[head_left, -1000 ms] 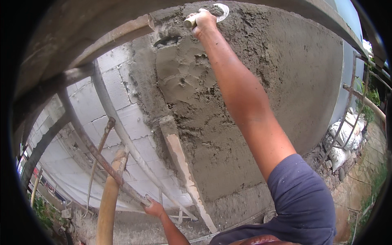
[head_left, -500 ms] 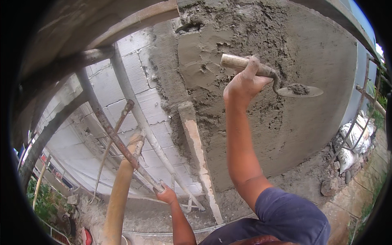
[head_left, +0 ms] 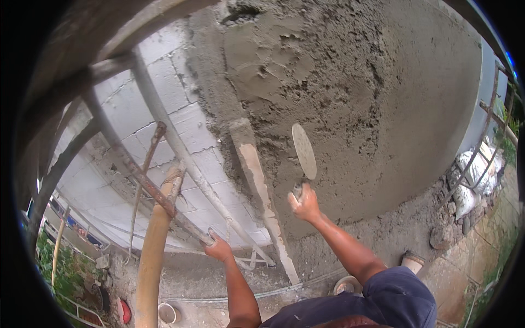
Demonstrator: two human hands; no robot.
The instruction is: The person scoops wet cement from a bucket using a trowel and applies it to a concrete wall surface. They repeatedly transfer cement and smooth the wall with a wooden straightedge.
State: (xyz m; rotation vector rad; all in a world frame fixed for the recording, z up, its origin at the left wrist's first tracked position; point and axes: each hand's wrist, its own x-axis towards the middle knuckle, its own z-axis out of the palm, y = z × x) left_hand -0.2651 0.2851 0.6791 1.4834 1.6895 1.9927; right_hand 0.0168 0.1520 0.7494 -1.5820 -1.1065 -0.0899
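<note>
My right hand point(head_left: 307, 204) is closed round the handle of a plastering trowel point(head_left: 304, 152), low in front of the mortar-covered wall point(head_left: 350, 120). The oval blade points up and shows its pale grey face, with no lump of mortar on it. Whether the blade touches the wall I cannot tell. My left hand point(head_left: 219, 249) is closed on the lower end of a rusty metal pipe point(head_left: 134, 161), part of the scaffold frame. Between the hands, a mortar-smeared wooden board point(head_left: 261, 191) stands upright along the edge of the plaster.
Bare white blocks point(head_left: 191, 131) make up the wall on the left, behind scaffold tubes point(head_left: 186, 158). A thick bamboo pole point(head_left: 156, 246) rises beside my left arm. Buckets point(head_left: 348, 285) stand below, and filled sacks point(head_left: 471, 183) lie at the right.
My right hand has come down with the trowel, whose blade has swung from pointing right to pointing up. The mortar lump no longer shows on it. My left hand keeps its grip.
</note>
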